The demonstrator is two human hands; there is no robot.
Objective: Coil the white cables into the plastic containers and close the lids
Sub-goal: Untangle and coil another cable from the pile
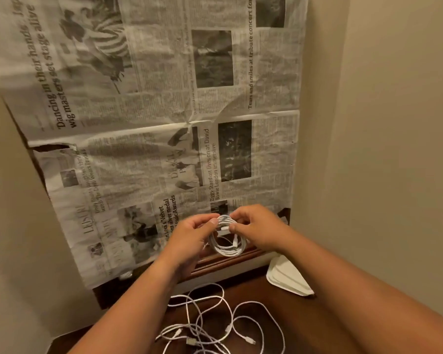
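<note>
A white cable (pixel 226 247) is wound into a small coil and held up in the air above the dark wooden surface. My left hand (pixel 192 238) pinches the coil's top left side. My right hand (pixel 256 229) pinches the top right, thumb and finger on the cable's plug end. A tangle of loose white cables (pixel 215 325) lies on the wood below my forearms. A white plastic container (pixel 288 277) sits at the right, by the wall; I cannot tell whether it is the box or a lid.
Newspaper sheets (pixel 164 123) cover the upright panel behind the hands. A brown wooden ledge (pixel 228 261) runs under the newspaper. Beige walls (pixel 381 149) close in at left and right. The dark wooden surface (pixel 304 328) extends toward me.
</note>
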